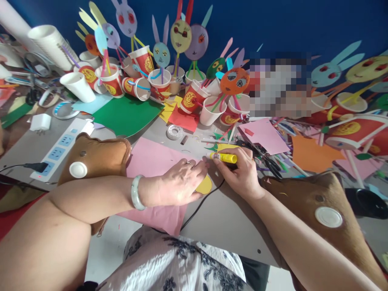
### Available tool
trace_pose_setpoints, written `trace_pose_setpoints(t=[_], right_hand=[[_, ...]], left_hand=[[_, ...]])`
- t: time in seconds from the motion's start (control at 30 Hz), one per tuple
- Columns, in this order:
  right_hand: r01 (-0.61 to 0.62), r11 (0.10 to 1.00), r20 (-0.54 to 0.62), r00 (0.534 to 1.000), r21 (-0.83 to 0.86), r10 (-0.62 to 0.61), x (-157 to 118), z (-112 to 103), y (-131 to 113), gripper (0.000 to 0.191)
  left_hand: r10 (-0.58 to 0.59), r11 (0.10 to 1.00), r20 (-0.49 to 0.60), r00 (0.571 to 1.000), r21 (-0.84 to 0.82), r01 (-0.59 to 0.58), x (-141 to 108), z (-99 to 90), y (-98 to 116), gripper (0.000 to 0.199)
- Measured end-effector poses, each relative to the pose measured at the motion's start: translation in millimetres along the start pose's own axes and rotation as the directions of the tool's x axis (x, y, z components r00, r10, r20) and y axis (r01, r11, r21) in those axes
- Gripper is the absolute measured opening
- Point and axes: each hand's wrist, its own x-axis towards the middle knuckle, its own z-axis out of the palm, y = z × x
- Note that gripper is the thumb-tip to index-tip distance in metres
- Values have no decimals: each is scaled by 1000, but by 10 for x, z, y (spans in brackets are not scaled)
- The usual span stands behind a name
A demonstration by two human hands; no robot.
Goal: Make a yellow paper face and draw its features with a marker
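My right hand (241, 171) is wrapped around a yellow glue stick (226, 157), its white end pointing left. The fingers of my left hand (183, 182) curl down close to that end. Between its thumb and fingers lies a yellow paper oval (204, 185), partly hidden by the hand, and the hand appears to hold it. Beneath my left wrist, which wears a pale bangle (138, 192), a sheet of pink paper (145, 155) spreads over the grey table (224, 226).
Paper cups with rabbit-faced paper figures (161, 54) line the back. A power strip (57, 149) and a brown cushion (100, 155) are left; another cushion (306, 198) is right. Scissors (269, 161) and clear tape (175, 131) lie ahead. A black cable (198, 208) crosses the table.
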Motion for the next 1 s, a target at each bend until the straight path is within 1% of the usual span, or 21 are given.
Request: trace_pose_setpoints(t=[0.07, 0.23, 0.37, 0.43, 0.6, 0.83, 0.9, 1.0], right_hand=[[3, 1000, 9, 1000, 18, -3, -1, -23, -14, 11], [95, 994, 76, 992, 57, -99, 15, -37, -21, 11], [142, 989, 53, 988, 45, -144, 25, -25, -23, 12], [134, 990, 39, 990, 32, -136, 20, -21, -30, 13], [44, 999, -2, 999, 25, -44, 0, -23, -51, 11], [-6, 1000, -41, 999, 8, 7, -19, -34, -50, 11], [8, 1000, -31, 1000, 13, -8, -15, -34, -48, 11], [98, 994, 9, 995, 43, -98, -2, -25, -42, 10]], left_hand=[[-9, 1000, 4, 1000, -10, 9, -1, -12, -1, 61], [-2, 1000, 35, 999, 10, 2, -5, -121, 2, 58], [-2, 1000, 42, 999, 9, 1, -3, -145, 5, 60], [-3, 1000, 40, 999, 3, 2, -1, -138, 5, 59], [4, 1000, 1, 1000, -3, -4, -12, -114, 1, 58], [13, 1000, -41, 999, -10, -14, -36, -64, -10, 56], [9, 1000, -43, 999, -11, -10, -36, -76, -11, 56], [10, 1000, -26, 1000, -18, -10, -24, -105, -13, 56]])
